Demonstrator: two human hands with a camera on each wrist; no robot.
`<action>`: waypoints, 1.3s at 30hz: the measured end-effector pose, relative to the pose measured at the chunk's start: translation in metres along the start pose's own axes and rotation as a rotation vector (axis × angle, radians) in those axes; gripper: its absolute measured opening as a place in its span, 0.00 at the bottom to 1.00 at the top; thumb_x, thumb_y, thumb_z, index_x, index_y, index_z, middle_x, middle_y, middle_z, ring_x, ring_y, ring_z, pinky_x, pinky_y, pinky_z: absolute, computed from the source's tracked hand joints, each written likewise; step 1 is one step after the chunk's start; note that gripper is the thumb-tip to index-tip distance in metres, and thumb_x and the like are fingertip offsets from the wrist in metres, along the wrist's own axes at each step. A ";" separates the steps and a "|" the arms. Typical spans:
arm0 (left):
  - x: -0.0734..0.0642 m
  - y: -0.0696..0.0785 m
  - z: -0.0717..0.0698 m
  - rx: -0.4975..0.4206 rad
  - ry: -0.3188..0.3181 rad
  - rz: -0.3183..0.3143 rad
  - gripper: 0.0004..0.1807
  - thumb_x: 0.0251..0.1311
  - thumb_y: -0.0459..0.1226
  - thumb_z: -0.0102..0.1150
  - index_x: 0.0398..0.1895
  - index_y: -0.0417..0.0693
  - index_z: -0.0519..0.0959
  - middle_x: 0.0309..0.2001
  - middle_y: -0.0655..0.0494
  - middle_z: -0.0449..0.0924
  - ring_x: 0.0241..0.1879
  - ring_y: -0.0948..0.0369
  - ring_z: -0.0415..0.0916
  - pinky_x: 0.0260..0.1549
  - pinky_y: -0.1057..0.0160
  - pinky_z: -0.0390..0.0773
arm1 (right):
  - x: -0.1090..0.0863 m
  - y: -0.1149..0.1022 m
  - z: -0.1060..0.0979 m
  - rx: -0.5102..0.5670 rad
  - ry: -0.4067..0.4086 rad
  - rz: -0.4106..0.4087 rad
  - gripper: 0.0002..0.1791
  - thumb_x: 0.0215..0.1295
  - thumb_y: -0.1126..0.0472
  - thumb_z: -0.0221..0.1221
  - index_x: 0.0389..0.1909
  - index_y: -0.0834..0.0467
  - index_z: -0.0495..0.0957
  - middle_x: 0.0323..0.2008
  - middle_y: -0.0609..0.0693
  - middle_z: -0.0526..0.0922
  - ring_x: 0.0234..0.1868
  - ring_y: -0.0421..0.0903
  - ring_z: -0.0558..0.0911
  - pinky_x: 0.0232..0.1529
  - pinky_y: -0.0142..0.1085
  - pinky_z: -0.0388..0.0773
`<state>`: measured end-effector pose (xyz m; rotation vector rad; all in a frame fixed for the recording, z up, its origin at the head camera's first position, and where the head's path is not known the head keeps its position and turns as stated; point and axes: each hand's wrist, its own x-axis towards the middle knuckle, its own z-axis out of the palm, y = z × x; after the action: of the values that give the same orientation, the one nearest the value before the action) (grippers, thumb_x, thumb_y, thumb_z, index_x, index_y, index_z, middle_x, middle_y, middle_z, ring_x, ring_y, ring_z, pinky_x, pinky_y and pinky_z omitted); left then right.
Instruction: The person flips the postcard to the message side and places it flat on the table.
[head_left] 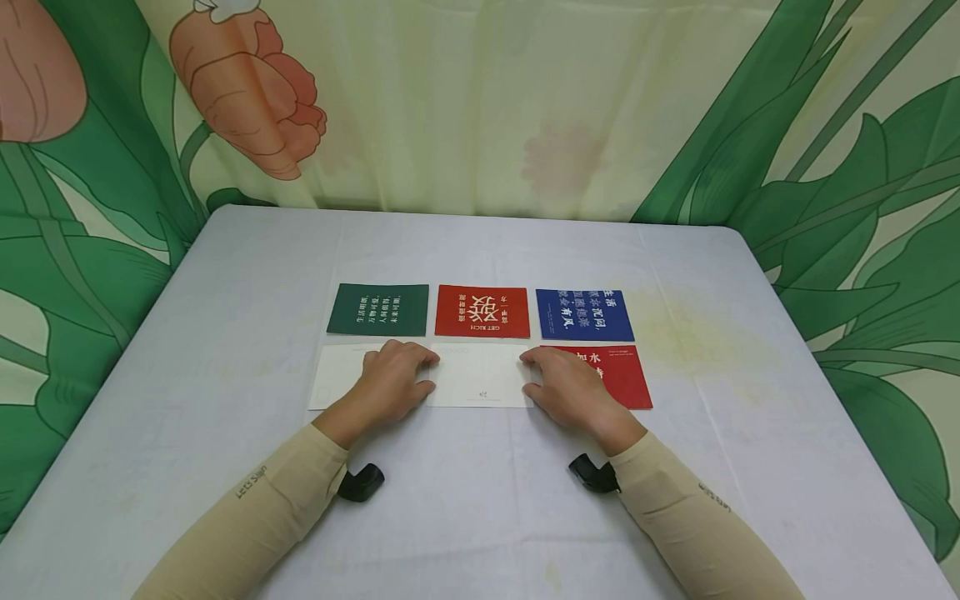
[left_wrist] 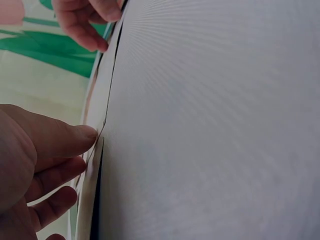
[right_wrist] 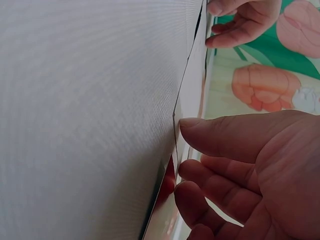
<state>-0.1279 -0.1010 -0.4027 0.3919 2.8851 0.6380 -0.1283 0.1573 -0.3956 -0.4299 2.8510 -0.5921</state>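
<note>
A white card [head_left: 482,373] lies flat on the table between my hands in the head view. The fingertips and thumb of my left hand [head_left: 392,380] touch its left edge, spread a little apart. At its right edge, the thumb and fingertips of my right hand [head_left: 572,385] rest in the same way. Another white card [head_left: 334,377] is partly covered by my left hand, while my right hand hides part of a red card [head_left: 628,382] with white characters. Both wrist views show the thumbs at the card edges, low over the tabletop.
Behind these, a green card [head_left: 378,310], a red card with a large white character [head_left: 465,321] and a blue card [head_left: 592,317] form a second row. They lie on a white-covered table [head_left: 480,517]. A floral curtain [head_left: 465,100] hangs beyond its far edge.
</note>
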 end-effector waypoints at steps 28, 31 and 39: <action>0.003 0.026 0.000 -0.061 0.046 0.138 0.30 0.56 0.41 0.73 0.62 0.44 0.78 0.59 0.49 0.79 0.61 0.49 0.70 0.55 0.44 0.68 | -0.029 0.021 -0.017 0.014 0.025 -0.035 0.34 0.60 0.63 0.68 0.68 0.62 0.71 0.61 0.59 0.76 0.61 0.59 0.75 0.55 0.53 0.76; 0.009 0.039 0.004 -0.069 0.032 0.189 0.32 0.56 0.43 0.74 0.64 0.46 0.76 0.60 0.51 0.78 0.62 0.51 0.69 0.55 0.45 0.67 | -0.039 0.035 -0.023 0.035 0.030 -0.034 0.36 0.59 0.63 0.69 0.69 0.62 0.69 0.63 0.61 0.74 0.63 0.61 0.72 0.55 0.56 0.76; 0.027 0.073 0.019 -0.054 -0.010 0.303 0.36 0.56 0.48 0.73 0.68 0.51 0.73 0.63 0.54 0.75 0.64 0.55 0.67 0.57 0.48 0.64 | -0.054 0.072 -0.036 0.067 0.034 -0.003 0.42 0.57 0.62 0.71 0.71 0.65 0.65 0.64 0.64 0.70 0.64 0.64 0.68 0.55 0.58 0.75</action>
<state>-0.1333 -0.0219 -0.3902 0.8316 2.8147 0.7532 -0.1043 0.2503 -0.3855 -0.4163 2.8536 -0.6996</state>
